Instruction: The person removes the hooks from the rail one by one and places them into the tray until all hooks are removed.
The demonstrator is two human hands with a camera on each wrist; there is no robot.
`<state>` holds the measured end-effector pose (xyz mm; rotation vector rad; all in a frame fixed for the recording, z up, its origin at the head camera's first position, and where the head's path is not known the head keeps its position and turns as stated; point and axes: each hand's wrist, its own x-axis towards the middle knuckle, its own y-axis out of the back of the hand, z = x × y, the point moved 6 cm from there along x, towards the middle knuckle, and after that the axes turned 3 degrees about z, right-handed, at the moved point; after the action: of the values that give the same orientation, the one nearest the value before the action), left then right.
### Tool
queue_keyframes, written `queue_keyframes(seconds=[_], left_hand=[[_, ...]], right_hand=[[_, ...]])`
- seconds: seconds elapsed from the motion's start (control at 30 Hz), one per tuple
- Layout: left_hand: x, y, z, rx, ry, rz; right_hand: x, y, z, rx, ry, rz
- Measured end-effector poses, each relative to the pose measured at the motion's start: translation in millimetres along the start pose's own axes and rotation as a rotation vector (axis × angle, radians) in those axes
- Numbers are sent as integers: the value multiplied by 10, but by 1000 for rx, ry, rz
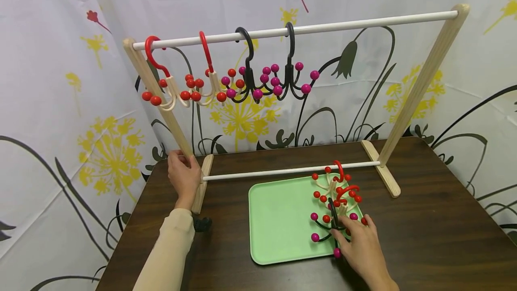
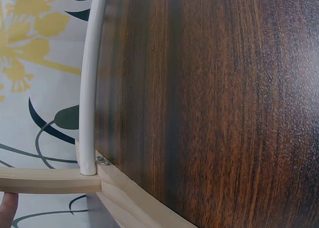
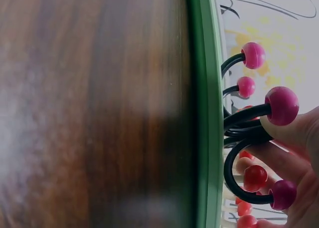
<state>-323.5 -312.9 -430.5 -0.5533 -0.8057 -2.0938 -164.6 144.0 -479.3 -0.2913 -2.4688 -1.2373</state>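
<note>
At the left, my left hand (image 1: 184, 175) grips the lower part of the wooden rack's left post (image 1: 177, 134); in the left wrist view a fingertip (image 2: 8, 208) touches that post. My right hand (image 1: 361, 244) pinches a black multi-arm hook hanger (image 1: 334, 214) with pink ball tips, over the right side of a green tray (image 1: 278, 219). The right wrist view shows thumb and fingers at the hanger's black stem (image 3: 254, 133). Cream hangers with red hooks and red balls, such as one hanger (image 1: 332, 187), lie on the tray, partly hidden by the hand.
From the rack's white top rod (image 1: 363, 23) hang two red-hooked cream hangers (image 1: 169, 89) and two black hangers (image 1: 289, 73). A white lower rod (image 1: 258, 174) runs behind the tray. A small dark object (image 1: 203, 224) lies by the left sleeve on the brown table (image 1: 436, 237).
</note>
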Motion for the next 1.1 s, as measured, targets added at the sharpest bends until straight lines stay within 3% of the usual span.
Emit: queue_keyframes(seconds=[0.67,0.83,1.1], left_hand=[[-2,-11,-8,-18,0,-5],[2,-14,-17,-15,3,-13],[2,-26,-24,-10,11,-18]], right_hand=[[-13,109,-1,18,-40,-30],[16,331,-79,27,-21,23],[212,952,-327,29,100,238]])
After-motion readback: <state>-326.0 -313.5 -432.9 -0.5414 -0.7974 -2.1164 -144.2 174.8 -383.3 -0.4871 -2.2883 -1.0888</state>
